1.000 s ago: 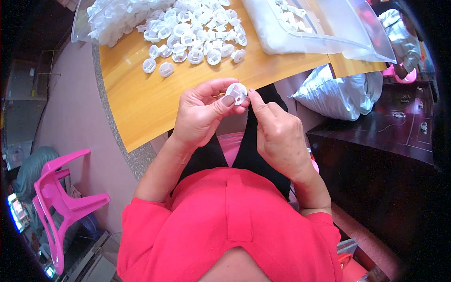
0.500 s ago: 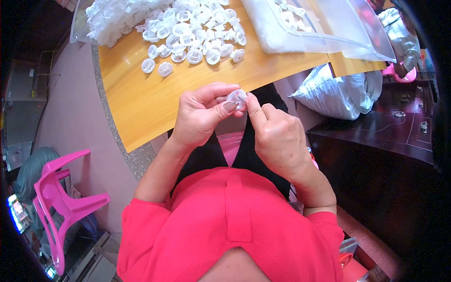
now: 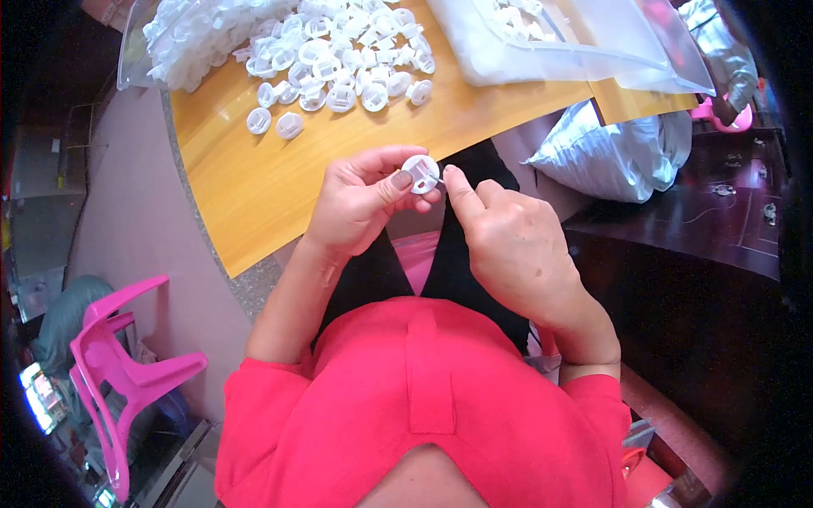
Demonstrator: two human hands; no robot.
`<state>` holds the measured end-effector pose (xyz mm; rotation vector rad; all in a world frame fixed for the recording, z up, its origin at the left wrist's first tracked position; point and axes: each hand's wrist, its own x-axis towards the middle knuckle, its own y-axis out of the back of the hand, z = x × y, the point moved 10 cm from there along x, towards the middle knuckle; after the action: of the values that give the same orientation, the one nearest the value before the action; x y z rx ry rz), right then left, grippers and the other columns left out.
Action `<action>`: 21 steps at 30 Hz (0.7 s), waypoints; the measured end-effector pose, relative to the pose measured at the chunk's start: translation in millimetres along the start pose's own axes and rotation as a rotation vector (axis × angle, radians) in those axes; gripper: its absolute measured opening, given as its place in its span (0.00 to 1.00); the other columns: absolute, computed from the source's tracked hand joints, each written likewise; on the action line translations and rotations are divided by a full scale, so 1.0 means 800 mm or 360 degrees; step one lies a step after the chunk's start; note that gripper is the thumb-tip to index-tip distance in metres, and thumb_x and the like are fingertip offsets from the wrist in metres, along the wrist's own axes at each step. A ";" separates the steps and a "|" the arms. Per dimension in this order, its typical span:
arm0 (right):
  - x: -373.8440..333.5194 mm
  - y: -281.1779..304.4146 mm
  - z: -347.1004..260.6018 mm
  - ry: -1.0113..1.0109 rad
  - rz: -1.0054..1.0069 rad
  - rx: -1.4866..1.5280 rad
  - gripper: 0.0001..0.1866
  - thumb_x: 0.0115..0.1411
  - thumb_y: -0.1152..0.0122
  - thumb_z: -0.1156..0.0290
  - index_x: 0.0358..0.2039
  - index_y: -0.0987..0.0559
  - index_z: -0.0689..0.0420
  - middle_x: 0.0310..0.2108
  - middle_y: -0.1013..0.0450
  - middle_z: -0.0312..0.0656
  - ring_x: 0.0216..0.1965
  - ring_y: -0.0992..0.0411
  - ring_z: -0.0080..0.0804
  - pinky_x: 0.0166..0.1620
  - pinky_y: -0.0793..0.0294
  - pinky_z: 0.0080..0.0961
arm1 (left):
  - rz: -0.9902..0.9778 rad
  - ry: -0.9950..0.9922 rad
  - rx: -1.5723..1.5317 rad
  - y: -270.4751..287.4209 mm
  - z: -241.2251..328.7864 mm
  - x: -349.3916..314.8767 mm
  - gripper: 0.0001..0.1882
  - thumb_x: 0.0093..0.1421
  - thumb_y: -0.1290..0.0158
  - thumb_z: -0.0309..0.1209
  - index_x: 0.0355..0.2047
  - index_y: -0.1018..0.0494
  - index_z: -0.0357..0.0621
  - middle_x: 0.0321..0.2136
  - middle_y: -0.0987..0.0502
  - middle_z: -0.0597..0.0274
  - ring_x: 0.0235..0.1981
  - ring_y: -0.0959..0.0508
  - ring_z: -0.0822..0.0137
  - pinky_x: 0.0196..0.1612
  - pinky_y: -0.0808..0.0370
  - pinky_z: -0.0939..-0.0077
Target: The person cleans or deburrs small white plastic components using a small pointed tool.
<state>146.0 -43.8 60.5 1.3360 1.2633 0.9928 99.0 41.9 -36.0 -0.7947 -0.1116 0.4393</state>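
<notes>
Left hand (image 3: 359,196): fingers pinch the white disc (image 3: 423,172), best held steady; right hand (image 3: 511,230): fingers curled, any grasp indiscernible.

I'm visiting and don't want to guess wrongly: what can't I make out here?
Head view, all four:
Far side of the white disc: turned away, partly behind the left hand.
Whatever the right hand may grip: hidden behind the hand itself.
Far end of the right clear bin: cut off by the top edge.
Bright object at far left: small, washed out.
</notes>
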 end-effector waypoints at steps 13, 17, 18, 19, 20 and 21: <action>-0.001 0.011 -0.005 -0.0054 0.0195 -0.0195 0.21 0.53 0.46 0.75 0.49 0.27 0.64 0.22 0.34 0.39 0.24 0.29 0.32 0.25 0.29 0.28 | -0.0037 -0.0032 -0.0054 -0.007 0.003 0.000 0.16 0.60 0.47 0.23 0.48 0.29 0.29 0.39 0.22 0.47 0.36 0.20 0.60 0.37 0.21 0.71; -0.001 0.010 -0.014 0.0053 0.0246 -0.0361 0.21 0.53 0.46 0.73 0.48 0.26 0.67 0.22 0.34 0.38 0.23 0.30 0.30 0.23 0.30 0.25 | -0.0033 -0.0019 -0.0039 -0.007 0.001 -0.002 0.16 0.60 0.46 0.24 0.48 0.29 0.29 0.38 0.22 0.47 0.36 0.20 0.61 0.38 0.21 0.71; -0.002 0.008 -0.014 0.0049 0.0246 -0.0362 0.21 0.53 0.46 0.73 0.48 0.26 0.67 0.22 0.34 0.38 0.23 0.30 0.30 0.23 0.30 0.25 | -0.0036 -0.0017 -0.0041 -0.009 0.001 -0.002 0.16 0.60 0.46 0.24 0.48 0.29 0.29 0.38 0.22 0.47 0.36 0.20 0.61 0.38 0.21 0.71; -0.003 0.006 -0.017 0.0068 0.0241 -0.0469 0.20 0.53 0.46 0.73 0.48 0.26 0.67 0.22 0.34 0.38 0.23 0.30 0.29 0.23 0.31 0.24 | -0.0025 -0.0015 -0.0010 -0.009 0.001 -0.002 0.16 0.59 0.46 0.24 0.48 0.29 0.29 0.38 0.22 0.48 0.35 0.20 0.62 0.38 0.21 0.72; -0.003 0.003 -0.020 0.0087 0.0235 -0.0575 0.20 0.53 0.46 0.73 0.47 0.25 0.67 0.22 0.34 0.38 0.23 0.30 0.28 0.22 0.31 0.23 | -0.0015 -0.0012 0.0021 -0.010 0.000 -0.002 0.17 0.59 0.45 0.24 0.47 0.29 0.29 0.37 0.22 0.48 0.34 0.20 0.62 0.38 0.21 0.72; -0.003 0.001 -0.020 0.0086 0.0235 -0.0576 0.20 0.53 0.46 0.73 0.47 0.25 0.67 0.22 0.34 0.38 0.23 0.30 0.28 0.22 0.31 0.23 | -0.0017 -0.0012 0.0021 -0.010 0.000 -0.002 0.17 0.59 0.45 0.24 0.47 0.29 0.29 0.37 0.22 0.48 0.34 0.20 0.62 0.38 0.21 0.72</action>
<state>130.2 -44.0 64.1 1.1358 0.9754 1.2999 100.5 36.3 -30.3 -0.7796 -0.1198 0.4328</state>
